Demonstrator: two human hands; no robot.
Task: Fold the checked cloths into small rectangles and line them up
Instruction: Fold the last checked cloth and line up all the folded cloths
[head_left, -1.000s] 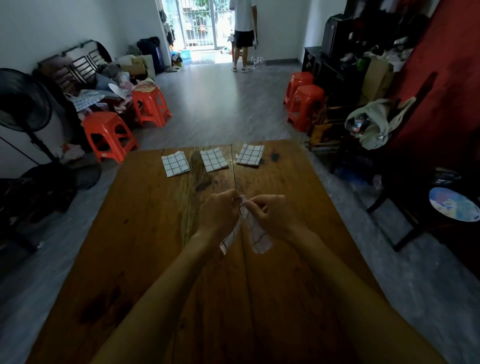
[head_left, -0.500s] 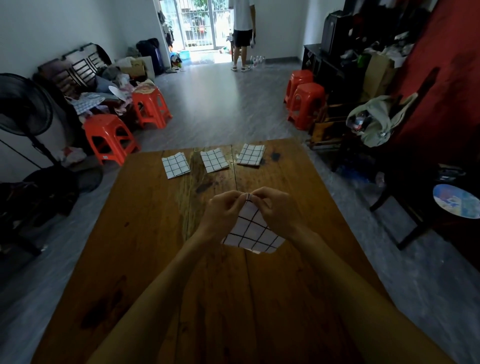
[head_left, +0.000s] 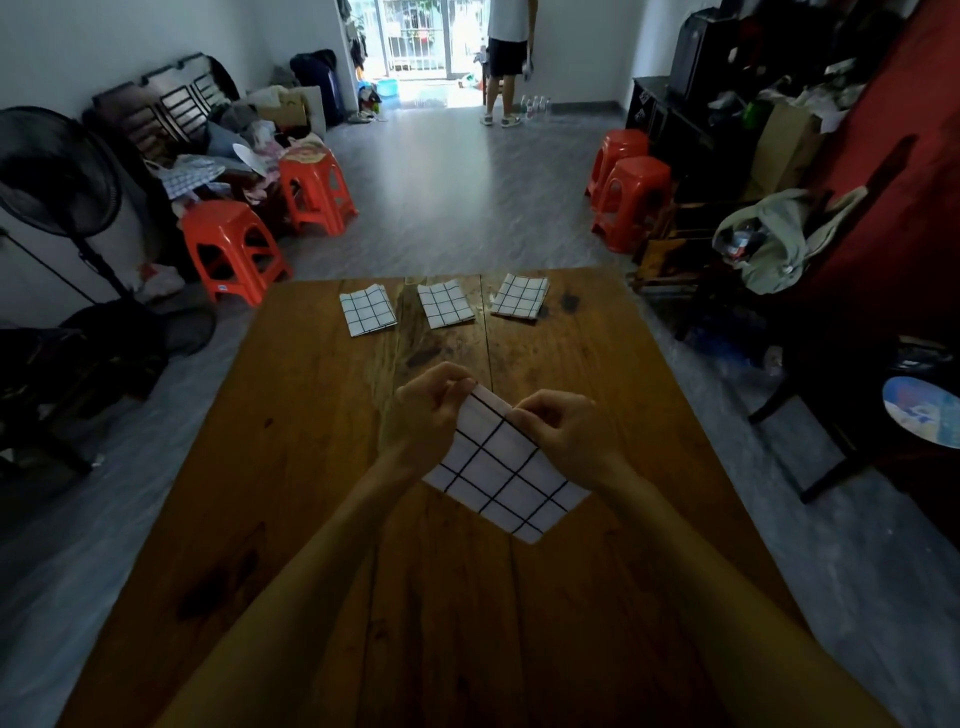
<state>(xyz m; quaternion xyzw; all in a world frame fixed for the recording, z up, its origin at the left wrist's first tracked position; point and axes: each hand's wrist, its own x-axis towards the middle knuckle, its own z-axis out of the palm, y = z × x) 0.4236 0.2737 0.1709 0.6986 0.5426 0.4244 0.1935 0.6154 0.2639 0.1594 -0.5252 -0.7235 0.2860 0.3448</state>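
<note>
A white cloth with black checks (head_left: 501, 475) hangs over the middle of the wooden table (head_left: 291, 467), its lower corner pointing toward me. My left hand (head_left: 428, 415) pinches its far top corner. My right hand (head_left: 563, 434) pinches the top edge a little to the right. Three folded checked cloths lie in a row near the far edge: the left one (head_left: 367, 312), the middle one (head_left: 445, 303) and the right one (head_left: 520, 295).
Orange stools stand on the floor at the left (head_left: 234, 249) and right (head_left: 631, 200) beyond the table. A fan (head_left: 52, 171) is at the far left, a dark chair (head_left: 852, 415) and clutter to the right. A person (head_left: 506, 57) stands by the far door.
My hands have moved apart along the cloth's top edge. The cloth, bunched between them a second ago, has spread open into a wide flat sheet.
</note>
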